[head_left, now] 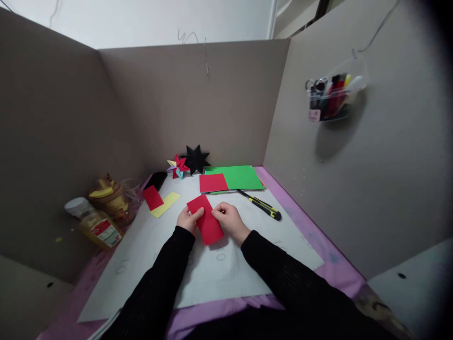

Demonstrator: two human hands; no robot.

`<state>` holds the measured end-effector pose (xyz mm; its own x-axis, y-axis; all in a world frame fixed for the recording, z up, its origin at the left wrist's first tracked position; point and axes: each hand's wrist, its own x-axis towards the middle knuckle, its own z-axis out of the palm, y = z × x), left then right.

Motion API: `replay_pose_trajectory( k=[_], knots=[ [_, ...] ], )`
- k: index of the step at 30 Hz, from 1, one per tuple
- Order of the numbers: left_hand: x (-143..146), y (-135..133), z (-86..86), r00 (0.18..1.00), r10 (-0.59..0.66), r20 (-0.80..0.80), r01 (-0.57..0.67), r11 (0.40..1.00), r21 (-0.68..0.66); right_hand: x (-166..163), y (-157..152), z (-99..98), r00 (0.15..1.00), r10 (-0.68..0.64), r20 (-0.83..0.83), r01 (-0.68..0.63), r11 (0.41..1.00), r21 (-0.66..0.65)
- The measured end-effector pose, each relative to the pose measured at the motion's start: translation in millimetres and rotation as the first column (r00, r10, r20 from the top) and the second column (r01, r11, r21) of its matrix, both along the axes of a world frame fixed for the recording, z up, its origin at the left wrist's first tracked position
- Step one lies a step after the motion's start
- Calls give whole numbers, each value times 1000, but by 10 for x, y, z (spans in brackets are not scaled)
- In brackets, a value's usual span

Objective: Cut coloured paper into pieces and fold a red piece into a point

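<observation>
Between my hands, a little above the white sheet (226, 278), is a red paper rectangle (208, 226), tilted. My left hand (188, 219) grips its left edge, thumb on top. My right hand (230, 218) pinches its right edge between thumb and fingers. Left of my hands, a second red paper piece (153, 197) overlaps a yellow paper strip (167, 205). Beyond my hands lies a stack of green paper (244, 177) with a red paper sheet (213, 182) on it. A black and yellow utility knife (265, 207) rests to the right of my right hand.
A multicoloured paper star (178, 166) and a black paper star (197, 159) stand at the back. A dark phone-like object (156, 180), a jar with a white lid (97, 224) and a brown pot (111, 200) are at left. A clear bin (336, 97) hangs on the right wall.
</observation>
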<state>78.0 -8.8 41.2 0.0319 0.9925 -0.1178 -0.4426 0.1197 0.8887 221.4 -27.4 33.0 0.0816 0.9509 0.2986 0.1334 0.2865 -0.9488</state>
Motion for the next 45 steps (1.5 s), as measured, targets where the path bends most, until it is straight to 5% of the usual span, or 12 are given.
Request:
replay_pose_trajectory(
  k=[16,31,38,45],
  knots=[
    [-149,139,-68,983,165,86,-155,981,-115,-176,-70,-193,998,54,-12,-55,993,-102],
    [-483,322,32,941,321,105,-307,943,-126,-153,-114,-177,988,119,-97,-137,969,-207],
    [-212,122,-23,998,-69,11,70,995,-67,-64,-56,-28,980,79,-185,-105,985,-135],
    [-49,13,-19,997,-42,-63,48,995,87,-65,-88,-26,994,38,-102,-44,997,-58]
  ],
)
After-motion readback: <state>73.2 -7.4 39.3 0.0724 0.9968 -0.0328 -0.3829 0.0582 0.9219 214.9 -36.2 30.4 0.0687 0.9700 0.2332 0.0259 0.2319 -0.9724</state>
